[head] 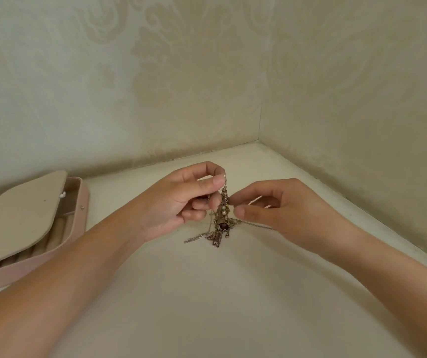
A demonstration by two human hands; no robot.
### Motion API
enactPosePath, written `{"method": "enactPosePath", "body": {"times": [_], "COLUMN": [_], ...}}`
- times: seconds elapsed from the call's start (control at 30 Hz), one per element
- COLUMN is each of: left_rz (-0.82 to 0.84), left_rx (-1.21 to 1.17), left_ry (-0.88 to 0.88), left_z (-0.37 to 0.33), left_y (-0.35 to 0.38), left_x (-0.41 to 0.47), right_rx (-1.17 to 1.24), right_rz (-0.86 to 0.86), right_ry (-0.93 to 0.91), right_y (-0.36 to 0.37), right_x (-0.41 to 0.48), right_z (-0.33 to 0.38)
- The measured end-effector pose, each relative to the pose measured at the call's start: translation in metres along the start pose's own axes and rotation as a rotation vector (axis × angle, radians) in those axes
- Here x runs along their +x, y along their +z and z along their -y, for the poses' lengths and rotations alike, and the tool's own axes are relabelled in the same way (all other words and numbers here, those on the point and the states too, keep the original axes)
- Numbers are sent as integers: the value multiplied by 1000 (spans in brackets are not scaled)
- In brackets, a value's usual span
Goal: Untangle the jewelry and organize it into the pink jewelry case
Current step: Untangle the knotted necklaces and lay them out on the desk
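The left hand (181,200) pinches the top of the tangled jewelry (221,218). The right hand (279,208) pinches a chain at its side. The pink case (78,223) lies open at the left.

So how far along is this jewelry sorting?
Early days. Done: the pink jewelry case lies open at the left, though no jewelry shows in its visible part. In hand: the left hand pinches the top of the tangle while the right hand pinches one strand of it. Left: the chains hang knotted together, so separating and storing everything.
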State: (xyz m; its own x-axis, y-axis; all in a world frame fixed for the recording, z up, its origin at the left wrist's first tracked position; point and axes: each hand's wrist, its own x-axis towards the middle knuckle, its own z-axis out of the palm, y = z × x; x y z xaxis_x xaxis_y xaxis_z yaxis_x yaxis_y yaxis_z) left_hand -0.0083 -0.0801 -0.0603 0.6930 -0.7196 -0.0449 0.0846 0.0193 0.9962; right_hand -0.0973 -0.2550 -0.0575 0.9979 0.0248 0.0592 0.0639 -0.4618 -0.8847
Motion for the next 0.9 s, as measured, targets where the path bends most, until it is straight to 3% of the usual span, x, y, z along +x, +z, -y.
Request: {"method": "enactPosePath", "body": {"times": [0.37,0.57,0.7,0.9], "left_rz": [70,-75,-121,-27], "left_rx": [1,-43,1,128], "left_ry": [-32,-3,-20,34], "left_z": [1,0,3,8], "left_y": [7,6,7,3], "left_x": [-3,1,2,3], "right_rx": [125,268,318,355], "right_rz": [-104,2,137,130], "right_ry": [-66,73,66,66], "right_y": [10,-1,-1,-3], "right_x": [2,4,4,3], "right_z": [-4,0,0,-3]}}
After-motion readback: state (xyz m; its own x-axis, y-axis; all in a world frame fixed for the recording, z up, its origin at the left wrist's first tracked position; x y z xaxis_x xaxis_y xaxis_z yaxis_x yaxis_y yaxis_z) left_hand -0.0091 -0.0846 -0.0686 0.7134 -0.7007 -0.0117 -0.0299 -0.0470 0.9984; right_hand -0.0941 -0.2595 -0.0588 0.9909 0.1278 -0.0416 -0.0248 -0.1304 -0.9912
